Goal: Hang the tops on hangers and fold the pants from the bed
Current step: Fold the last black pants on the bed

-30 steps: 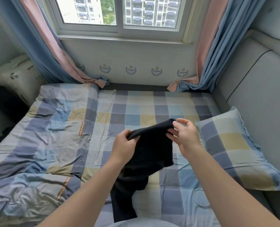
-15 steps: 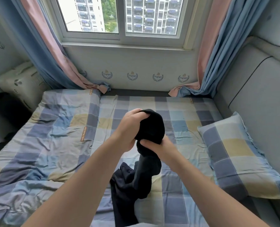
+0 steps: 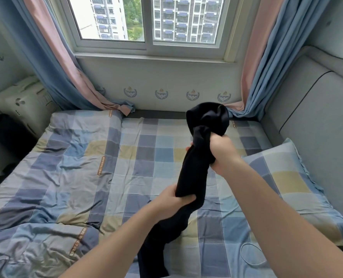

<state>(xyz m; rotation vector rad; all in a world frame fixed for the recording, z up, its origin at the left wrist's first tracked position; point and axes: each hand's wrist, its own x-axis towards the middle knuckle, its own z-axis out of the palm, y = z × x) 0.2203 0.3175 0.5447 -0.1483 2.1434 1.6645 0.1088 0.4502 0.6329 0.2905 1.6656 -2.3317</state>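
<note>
Since half a second ago the hands have come apart: they were together at the bunched top of the black pants (image 3: pixel 194 163), and now the right hand (image 3: pixel 221 155) is higher and nearer to the checked pillow (image 3: pixel 283 177), while the left hand (image 3: pixel 172 199) has slid lower along the cloth. Both hands are closed around the pants. The right fist grips them near the top, just left of the pillow's far corner. The left hand grips them lower, further left of the pillow and nearer to me. Between the two grips I see the cloth stretched as a thick twisted rope. Below the left hand the rest hangs down and goes out of view at the bottom edge, so I cannot tell if it touches the bed sheet (image 3: pixel 156 157). A thin white cable loop (image 3: pixel 246 255) lies on the sheet, just beside the pillow's near edge. Left of the pillow, past the pants, the flat sheet gives open room up to the crumpled quilt (image 3: pixel 56 177), which lies well apart from the pillow. The padded headboard (image 3: pixel 317 121) closes the side behind the pillow.
</note>
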